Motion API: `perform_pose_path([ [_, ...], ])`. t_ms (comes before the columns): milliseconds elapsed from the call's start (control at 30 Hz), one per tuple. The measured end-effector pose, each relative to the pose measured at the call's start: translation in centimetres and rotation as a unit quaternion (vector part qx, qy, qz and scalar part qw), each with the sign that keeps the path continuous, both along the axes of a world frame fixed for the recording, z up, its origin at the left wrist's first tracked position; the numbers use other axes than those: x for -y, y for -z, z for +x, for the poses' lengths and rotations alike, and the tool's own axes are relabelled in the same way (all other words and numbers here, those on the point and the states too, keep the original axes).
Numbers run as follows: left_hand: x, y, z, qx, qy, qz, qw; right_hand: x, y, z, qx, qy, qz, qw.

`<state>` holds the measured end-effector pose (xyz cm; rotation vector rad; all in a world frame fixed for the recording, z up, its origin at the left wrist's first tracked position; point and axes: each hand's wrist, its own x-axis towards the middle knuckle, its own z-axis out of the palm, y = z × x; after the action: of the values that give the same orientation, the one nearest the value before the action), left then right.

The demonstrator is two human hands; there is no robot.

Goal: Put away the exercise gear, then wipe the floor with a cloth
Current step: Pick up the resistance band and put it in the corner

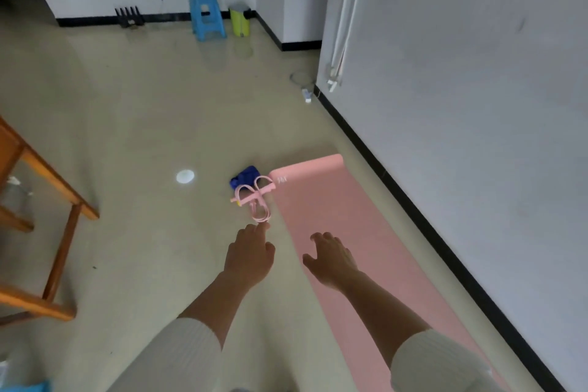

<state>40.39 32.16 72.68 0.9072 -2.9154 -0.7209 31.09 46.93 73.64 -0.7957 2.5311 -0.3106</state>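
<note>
White sleeves (178,356) end near the elbows as a person reaches down and forward over a glossy beige floor (143,137). The left hand (251,253) holds nothing; its forefinger stretches toward the pink pull rope (254,200) lying just ahead, apparently the next piece of gear to be lifted. The right hand (331,259), empty, with fingers spread and loosely bent, hovers over the pink mat (350,207); whether it touches cannot be told. The mat lies unrolled along the black skirting of a white wall (477,73). What looks like a bunched blue cloth (245,176) sits at the mat's far corner, partly under the rope's 2 loops, probably kept handy for wiping. No gear appears put away yet. A wooden frame (63,197) stands at left; a blue stool (206,16) and a yellow-green bin (240,21) stand by the far wall.
</note>
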Motion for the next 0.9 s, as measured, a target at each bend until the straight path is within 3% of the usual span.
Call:
perform_pose_path([
  [233,14.1,2.9,-8.5,0.017,-0.032,0.028,0.999,14.3,3.0,-9.0,0.023,-0.023,0.009,0.999],
  [567,36.7,8.0,-19.8,0.097,0.003,0.043,0.994,34.0,9.0,-19.5,0.100,0.055,0.064,0.991],
  [900,48.4,18.0,-33.2,0.189,0.044,0.044,0.980,45.8,18.2,-31.7,0.137,0.084,0.102,0.982],
])
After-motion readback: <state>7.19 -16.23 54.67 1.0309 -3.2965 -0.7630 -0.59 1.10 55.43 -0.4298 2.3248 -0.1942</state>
